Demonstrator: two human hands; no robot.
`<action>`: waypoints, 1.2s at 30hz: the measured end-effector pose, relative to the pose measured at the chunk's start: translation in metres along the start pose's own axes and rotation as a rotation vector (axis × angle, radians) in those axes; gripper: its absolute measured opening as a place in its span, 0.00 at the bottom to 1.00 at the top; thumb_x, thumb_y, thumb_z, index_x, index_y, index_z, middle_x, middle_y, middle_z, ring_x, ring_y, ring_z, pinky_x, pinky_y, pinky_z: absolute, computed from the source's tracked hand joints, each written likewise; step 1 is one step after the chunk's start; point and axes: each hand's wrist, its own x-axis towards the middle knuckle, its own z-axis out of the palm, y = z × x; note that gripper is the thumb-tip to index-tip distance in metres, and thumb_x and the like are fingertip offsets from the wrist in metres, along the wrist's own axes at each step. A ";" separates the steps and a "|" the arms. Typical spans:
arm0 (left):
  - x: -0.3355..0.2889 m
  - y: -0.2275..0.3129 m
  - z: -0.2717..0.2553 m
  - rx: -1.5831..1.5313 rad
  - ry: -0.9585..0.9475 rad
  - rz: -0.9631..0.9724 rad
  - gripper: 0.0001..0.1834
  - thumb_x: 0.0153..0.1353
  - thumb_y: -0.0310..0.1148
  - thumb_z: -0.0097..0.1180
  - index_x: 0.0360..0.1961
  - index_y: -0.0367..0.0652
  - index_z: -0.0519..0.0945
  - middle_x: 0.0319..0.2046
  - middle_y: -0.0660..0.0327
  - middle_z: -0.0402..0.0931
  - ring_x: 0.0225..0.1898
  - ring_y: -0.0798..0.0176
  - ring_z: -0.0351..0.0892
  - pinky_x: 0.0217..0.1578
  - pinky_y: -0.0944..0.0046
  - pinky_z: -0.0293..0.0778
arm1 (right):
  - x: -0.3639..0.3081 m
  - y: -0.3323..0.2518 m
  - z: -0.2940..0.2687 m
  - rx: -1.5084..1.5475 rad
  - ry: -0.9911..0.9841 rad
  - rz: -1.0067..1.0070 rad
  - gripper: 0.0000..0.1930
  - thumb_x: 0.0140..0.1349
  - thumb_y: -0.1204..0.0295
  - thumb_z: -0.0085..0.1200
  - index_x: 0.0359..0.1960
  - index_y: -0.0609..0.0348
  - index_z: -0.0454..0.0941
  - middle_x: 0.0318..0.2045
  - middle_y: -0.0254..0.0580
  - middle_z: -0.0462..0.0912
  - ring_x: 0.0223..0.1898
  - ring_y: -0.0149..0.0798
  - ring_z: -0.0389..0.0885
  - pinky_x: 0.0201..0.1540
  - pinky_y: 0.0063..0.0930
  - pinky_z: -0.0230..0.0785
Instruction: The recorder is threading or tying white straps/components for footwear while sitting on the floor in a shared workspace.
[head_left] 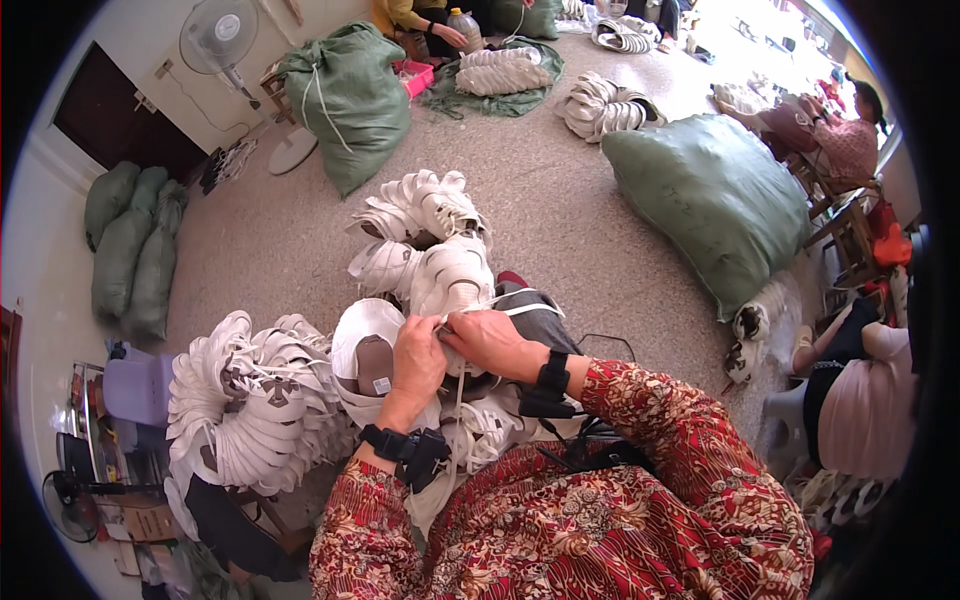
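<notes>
Speckled floor [540, 190] carries green sacks [350, 95] ahead. I find left hand [418, 358] and right hand [490, 340] both pinching white lace [460, 388], one strand hanging among white shoe uppers [450, 275]. Judged risk: that strand could snag on neighbouring uppers, or uneven pull slip it loose.

Faint, unreadable marking [688, 182] on green sack [715, 220]

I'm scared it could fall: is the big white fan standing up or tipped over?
Standing up: the white fan rises above its round base, which sits on the floor.
</notes>
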 end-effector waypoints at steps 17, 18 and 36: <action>0.000 0.001 -0.003 -0.180 -0.047 -0.097 0.15 0.58 0.22 0.51 0.47 0.33 0.75 0.40 0.47 0.73 0.45 0.43 0.74 0.50 0.49 0.70 | -0.271 0.226 -0.156 -0.441 -0.484 0.797 0.11 0.56 0.68 0.48 0.26 0.61 0.82 0.28 0.56 0.83 0.35 0.58 0.84 0.39 0.51 0.76; 0.004 0.001 -0.004 -0.156 -0.081 -0.067 0.16 0.58 0.23 0.52 0.48 0.34 0.75 0.40 0.47 0.74 0.44 0.43 0.74 0.50 0.49 0.70 | -0.272 0.222 -0.157 -0.442 -0.485 0.799 0.11 0.56 0.68 0.48 0.26 0.61 0.82 0.28 0.56 0.83 0.35 0.58 0.84 0.39 0.51 0.76; 0.029 0.006 -0.046 -0.294 -0.400 0.073 0.06 0.56 0.26 0.62 0.34 0.39 0.78 0.40 0.56 0.77 0.40 0.57 0.80 0.41 0.61 0.75 | -0.031 0.032 -0.033 -0.104 0.003 -0.102 0.09 0.64 0.67 0.54 0.32 0.59 0.77 0.32 0.44 0.77 0.40 0.48 0.76 0.47 0.40 0.64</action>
